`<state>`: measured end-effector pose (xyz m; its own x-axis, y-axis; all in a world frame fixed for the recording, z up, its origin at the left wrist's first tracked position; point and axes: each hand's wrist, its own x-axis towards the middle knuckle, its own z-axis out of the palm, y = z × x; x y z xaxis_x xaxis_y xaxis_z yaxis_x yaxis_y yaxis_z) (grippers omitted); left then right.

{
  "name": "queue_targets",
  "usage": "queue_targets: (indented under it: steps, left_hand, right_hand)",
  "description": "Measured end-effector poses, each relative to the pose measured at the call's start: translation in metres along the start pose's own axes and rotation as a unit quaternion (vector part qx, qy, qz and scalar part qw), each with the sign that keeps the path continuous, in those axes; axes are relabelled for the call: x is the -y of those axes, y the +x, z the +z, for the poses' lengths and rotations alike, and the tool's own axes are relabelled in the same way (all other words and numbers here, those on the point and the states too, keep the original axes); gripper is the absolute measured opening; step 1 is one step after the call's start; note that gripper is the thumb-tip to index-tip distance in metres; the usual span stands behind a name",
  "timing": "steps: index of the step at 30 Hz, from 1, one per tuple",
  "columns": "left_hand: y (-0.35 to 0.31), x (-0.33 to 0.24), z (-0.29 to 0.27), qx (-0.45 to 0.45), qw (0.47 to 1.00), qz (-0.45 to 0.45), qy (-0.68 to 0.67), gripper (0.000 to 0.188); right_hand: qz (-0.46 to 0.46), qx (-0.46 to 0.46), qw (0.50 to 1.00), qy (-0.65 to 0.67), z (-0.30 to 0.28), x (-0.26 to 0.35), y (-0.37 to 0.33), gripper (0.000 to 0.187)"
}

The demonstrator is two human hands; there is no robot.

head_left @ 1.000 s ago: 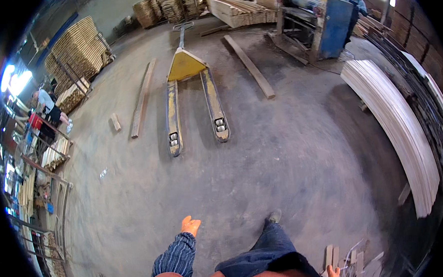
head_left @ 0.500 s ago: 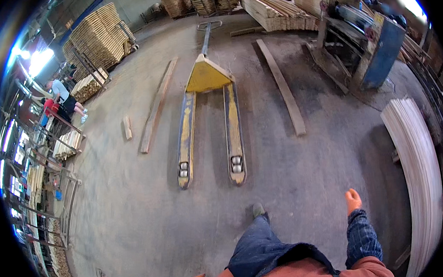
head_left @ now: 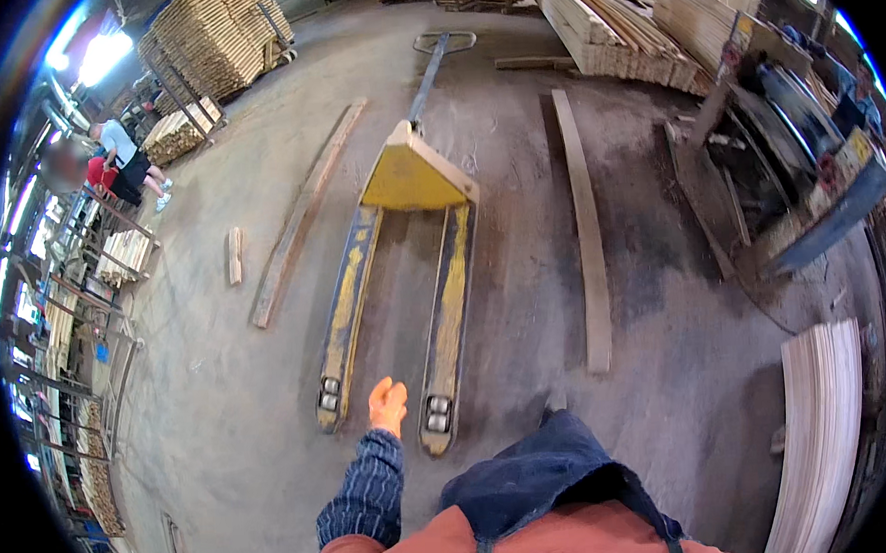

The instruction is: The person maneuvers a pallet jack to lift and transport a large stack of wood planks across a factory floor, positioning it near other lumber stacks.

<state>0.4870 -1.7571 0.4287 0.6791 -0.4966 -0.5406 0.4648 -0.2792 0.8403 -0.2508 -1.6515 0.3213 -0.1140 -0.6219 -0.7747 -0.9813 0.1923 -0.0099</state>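
My left hand [head_left: 388, 408], in an orange glove, hangs in front of me with nothing held, its fingers loosely bent and slightly apart. In the picture it lies between the fork tips of a yellow hand pallet truck [head_left: 416, 178], touching neither. The truck stands on the floor with its two worn forks [head_left: 448, 321] toward me and its handle [head_left: 443, 43] at the far end. No load lies on the forks. My right hand is out of view.
Long boards [head_left: 309, 213] [head_left: 585, 229] lie on the floor either side of the truck, with a short wood piece [head_left: 236, 255] further left. Planks [head_left: 822, 427] are stacked at right, near a blue-sided machine [head_left: 828, 211]. Two people [head_left: 126, 158] stand by racks at far left.
My left hand has swung forward into view and my right hand has dropped out of sight. The pallet truck appears closer, with its forks lower and further left in the picture.
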Motion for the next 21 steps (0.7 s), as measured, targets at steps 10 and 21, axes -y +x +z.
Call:
queue_targets:
  steps: [10, 21]
  left_hand:
    - [0.027, 0.085, 0.101, 0.057, 0.962, -0.264, 0.039, 0.025]
    - [0.323, -0.154, 0.299, -0.058, 0.977, -0.186, -0.088, 0.01]
  right_hand:
    - [-0.153, -0.248, 0.895, 0.337, -0.576, 0.264, 0.382, 0.005]
    - [-0.225, -0.027, 0.91, 0.347, -0.717, 0.578, 0.5, 0.041]
